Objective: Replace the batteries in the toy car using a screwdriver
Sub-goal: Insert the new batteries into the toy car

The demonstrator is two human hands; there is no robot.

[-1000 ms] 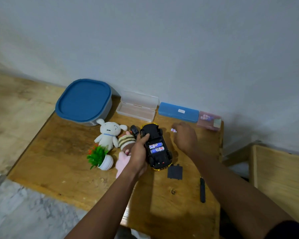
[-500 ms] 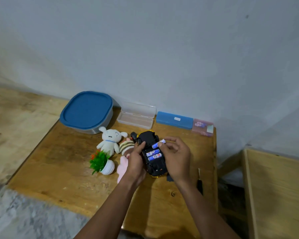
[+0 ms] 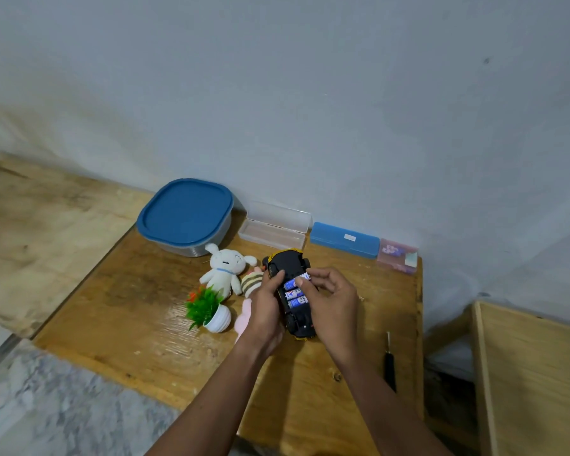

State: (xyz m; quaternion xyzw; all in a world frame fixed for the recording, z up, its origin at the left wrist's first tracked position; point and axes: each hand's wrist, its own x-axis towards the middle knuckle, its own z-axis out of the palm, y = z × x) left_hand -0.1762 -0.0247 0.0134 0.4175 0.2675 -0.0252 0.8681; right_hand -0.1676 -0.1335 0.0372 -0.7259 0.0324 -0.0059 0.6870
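The toy car lies belly-up on the tabletop, with the left hand fingers curled round its side. The right hand fingers pinch a third battery into the open bay beside two seated batteries. Probably left to do: refit and screw down the cover. The screwdriver lies idle nearby.

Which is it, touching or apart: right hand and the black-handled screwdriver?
Apart. Head view: bare wooden table shows between the black-handled screwdriver and the right hand.

A black-and-yellow toy car lies upside down at the middle of the wooden table, battery bay open, three blue-and-white batteries side by side inside. A black screwdriver lies near the table's right edge.
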